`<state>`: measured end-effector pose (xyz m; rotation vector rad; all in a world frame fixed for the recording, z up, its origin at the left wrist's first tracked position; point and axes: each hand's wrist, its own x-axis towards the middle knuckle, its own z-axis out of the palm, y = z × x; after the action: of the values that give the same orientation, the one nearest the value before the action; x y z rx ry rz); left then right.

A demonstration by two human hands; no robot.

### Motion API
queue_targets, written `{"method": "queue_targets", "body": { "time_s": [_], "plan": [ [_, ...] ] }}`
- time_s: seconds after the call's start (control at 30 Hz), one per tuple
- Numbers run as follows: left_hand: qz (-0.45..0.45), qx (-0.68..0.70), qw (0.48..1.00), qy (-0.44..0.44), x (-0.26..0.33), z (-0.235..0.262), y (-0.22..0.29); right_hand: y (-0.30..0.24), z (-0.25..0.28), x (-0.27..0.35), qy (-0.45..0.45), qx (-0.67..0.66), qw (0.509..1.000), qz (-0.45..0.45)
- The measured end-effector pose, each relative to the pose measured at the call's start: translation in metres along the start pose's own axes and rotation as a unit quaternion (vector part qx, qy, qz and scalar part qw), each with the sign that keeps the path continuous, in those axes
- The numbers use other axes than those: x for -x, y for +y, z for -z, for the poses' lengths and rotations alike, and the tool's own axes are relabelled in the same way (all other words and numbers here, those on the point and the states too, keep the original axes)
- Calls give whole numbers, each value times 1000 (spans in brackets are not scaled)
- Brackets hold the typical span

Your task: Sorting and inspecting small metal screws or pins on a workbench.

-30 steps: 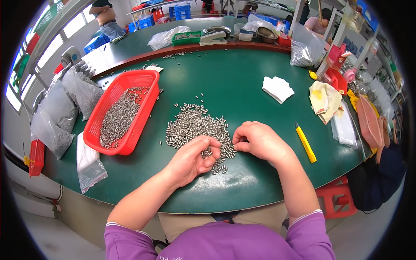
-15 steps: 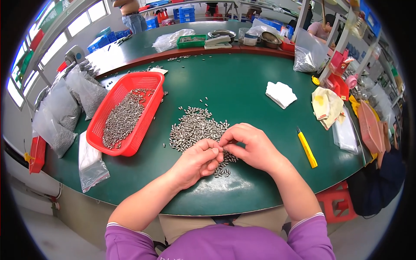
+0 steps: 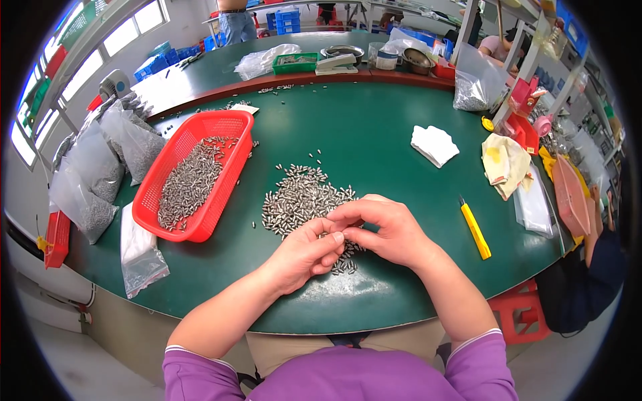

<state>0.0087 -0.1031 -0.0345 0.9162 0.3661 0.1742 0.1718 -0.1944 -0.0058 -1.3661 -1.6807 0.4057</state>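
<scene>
A loose pile of small silvery metal parts [image 3: 301, 197], each short and pointed, lies on the green tabletop [image 3: 354, 134] in front of me. My left hand [image 3: 306, 252] is closed over the near side of the pile, thumb against curled fingers. My right hand [image 3: 381, 230] meets it there, with thumb and fingers pinched together at the left fingertips. Whatever is between the fingertips is too small and hidden to make out. To the left stands a red perforated basket [image 3: 217, 214] holding many of the same metal parts.
Filled clear bags [image 3: 97, 174] lean at the left, near a flat plastic bag [image 3: 142, 257]. On the right are a yellow utility knife [image 3: 475, 228], folded white paper [image 3: 435, 146] and a stained cloth [image 3: 505, 164]. A stapler [image 3: 336, 65] and green tray [image 3: 295, 63] sit at the back.
My right hand's fingers have shifted slightly left over the left fingertips. In the background, a standing person has moved to the right.
</scene>
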Motion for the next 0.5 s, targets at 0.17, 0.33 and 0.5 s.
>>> {"method": "queue_targets", "body": {
  "time_s": [0.17, 0.33, 0.5],
  "plan": [
    [-4, 19, 1000, -16, -1, -1, 2, 8, 7, 0, 72, 146, 987, 17],
    [-9, 41, 999, -3, 1, 0, 4, 15, 20, 5, 2, 224, 973, -45],
    [-11, 48, 999, -1, 0, 4, 3, 20, 18, 8, -66, 230, 968, -72]
  ]
}}
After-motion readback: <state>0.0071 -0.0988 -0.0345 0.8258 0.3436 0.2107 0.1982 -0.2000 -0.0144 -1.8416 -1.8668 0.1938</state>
